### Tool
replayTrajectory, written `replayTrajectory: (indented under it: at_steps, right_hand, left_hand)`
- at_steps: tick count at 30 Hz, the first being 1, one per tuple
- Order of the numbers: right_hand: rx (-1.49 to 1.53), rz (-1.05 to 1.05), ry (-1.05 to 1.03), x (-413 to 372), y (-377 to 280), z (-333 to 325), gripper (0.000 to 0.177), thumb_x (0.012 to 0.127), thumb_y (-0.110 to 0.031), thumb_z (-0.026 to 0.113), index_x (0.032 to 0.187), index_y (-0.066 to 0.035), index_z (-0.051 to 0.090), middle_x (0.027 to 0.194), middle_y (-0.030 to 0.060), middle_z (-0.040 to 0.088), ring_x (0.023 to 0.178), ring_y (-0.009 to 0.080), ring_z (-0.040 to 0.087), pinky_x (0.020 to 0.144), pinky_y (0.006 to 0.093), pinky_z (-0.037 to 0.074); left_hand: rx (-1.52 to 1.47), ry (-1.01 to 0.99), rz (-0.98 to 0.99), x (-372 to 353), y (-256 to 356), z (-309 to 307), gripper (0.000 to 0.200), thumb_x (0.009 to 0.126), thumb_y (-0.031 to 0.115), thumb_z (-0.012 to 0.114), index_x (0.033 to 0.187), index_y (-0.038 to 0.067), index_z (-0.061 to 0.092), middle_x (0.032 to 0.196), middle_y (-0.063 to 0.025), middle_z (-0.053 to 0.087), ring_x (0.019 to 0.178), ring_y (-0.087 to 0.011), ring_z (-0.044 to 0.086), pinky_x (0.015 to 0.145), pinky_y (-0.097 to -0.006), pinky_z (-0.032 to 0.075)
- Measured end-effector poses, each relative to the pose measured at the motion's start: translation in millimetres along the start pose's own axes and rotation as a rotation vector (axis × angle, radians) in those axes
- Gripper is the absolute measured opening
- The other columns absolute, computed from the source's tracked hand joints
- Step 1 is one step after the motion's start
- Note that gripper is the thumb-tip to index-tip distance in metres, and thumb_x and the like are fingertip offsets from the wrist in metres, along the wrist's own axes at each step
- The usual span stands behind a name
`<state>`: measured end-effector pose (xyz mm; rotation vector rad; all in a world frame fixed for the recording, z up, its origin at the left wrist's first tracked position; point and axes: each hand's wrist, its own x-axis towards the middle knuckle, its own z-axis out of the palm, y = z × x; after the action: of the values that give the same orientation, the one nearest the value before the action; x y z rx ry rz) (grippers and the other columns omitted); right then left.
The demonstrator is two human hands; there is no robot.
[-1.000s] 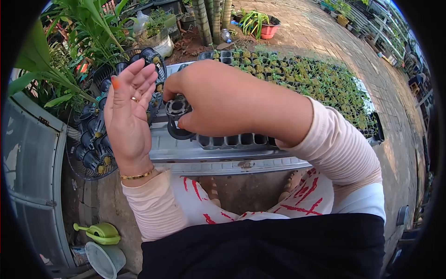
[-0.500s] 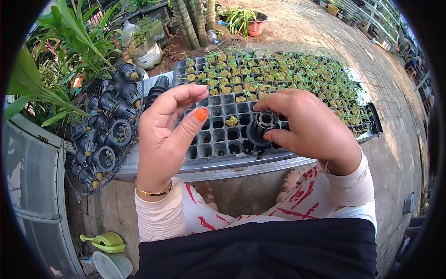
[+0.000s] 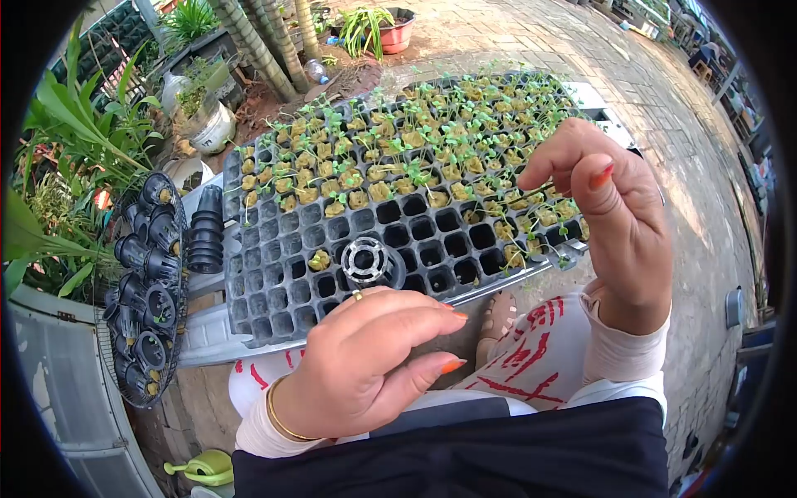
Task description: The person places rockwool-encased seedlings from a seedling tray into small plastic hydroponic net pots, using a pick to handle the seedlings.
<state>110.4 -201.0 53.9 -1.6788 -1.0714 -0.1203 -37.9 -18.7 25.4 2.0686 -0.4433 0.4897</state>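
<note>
Net pot stands mouth-up on the seedling tray just beyond my left hand, curled against it (grip unclear); my right hand hangs well off right, half-curled.

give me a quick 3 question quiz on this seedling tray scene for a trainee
1. Which hand holds the black net cup?
2. True or false: the right hand lies flat on the seedling tray.
3. Where is the stack of net cups? A: beside the tray's left edge. B: inside a tray cell. C: on the paving.

Key: 1: the left hand. 2: false, it is up above the tray. 3: A.
</note>
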Motion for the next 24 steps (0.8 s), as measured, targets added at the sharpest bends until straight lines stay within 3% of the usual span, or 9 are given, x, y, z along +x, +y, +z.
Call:
replayTrajectory:
  at_steps: [2,5,12,19,24]
  right_hand:
    - [-0.002,0.045,-0.003,-6,0,-2,0.045,0.096,-0.038,0.042,0.083,0.001,0.060,0.075,0.0026,0.055,0.066,0.0089,0.043,0.062,0.0213,0.034]
    - [0.021,0.187,-0.012,-11,0,-9,0.031,0.092,-0.027,0.054,0.080,0.001,0.058,0.073,0.0027,0.055,0.067,0.0088,0.047,0.061,0.0212,0.036]
    - [0.026,0.180,-0.001,-19,4,-16,0.031,0.092,-0.027,0.054,0.078,0.000,0.057,0.072,0.0026,0.056,0.066,0.0087,0.048,0.060,0.0207,0.036]
    - [-0.081,0.153,-0.031,-22,12,-19,0.029,0.092,-0.024,0.054,0.077,0.001,0.056,0.070,0.0029,0.056,0.064,0.0098,0.049,0.058,0.0230,0.037]
    - [-0.191,0.166,-0.110,-19,20,-19,0.027,0.092,-0.020,0.054,0.076,0.001,0.056,0.069,0.0030,0.057,0.065,0.0104,0.051,0.060,0.0245,0.041]
  left_hand:
    - [0.077,-0.058,0.008,4,-7,15,0.027,0.073,0.012,0.074,0.093,-0.002,0.063,0.092,-0.0140,0.064,0.083,-0.0278,0.063,0.076,-0.0344,0.049]
    - [0.285,0.013,0.105,9,-15,28,0.034,0.064,0.002,0.075,0.095,-0.001,0.063,0.095,-0.0148,0.062,0.084,-0.0297,0.060,0.075,-0.0364,0.049]
    - [0.343,-0.006,0.142,17,-13,43,0.034,0.064,0.003,0.074,0.095,-0.003,0.062,0.094,-0.0164,0.061,0.085,-0.0300,0.060,0.076,-0.0370,0.049]
    - [0.355,-0.037,0.188,17,-13,39,0.037,0.069,0.015,0.075,0.097,-0.005,0.061,0.098,-0.0179,0.060,0.088,-0.0312,0.059,0.079,-0.0382,0.048]
    - [0.440,-0.126,0.080,17,-20,47,0.055,0.070,0.033,0.074,0.103,-0.008,0.058,0.108,-0.0224,0.054,0.098,-0.0365,0.055,0.086,-0.0428,0.045]
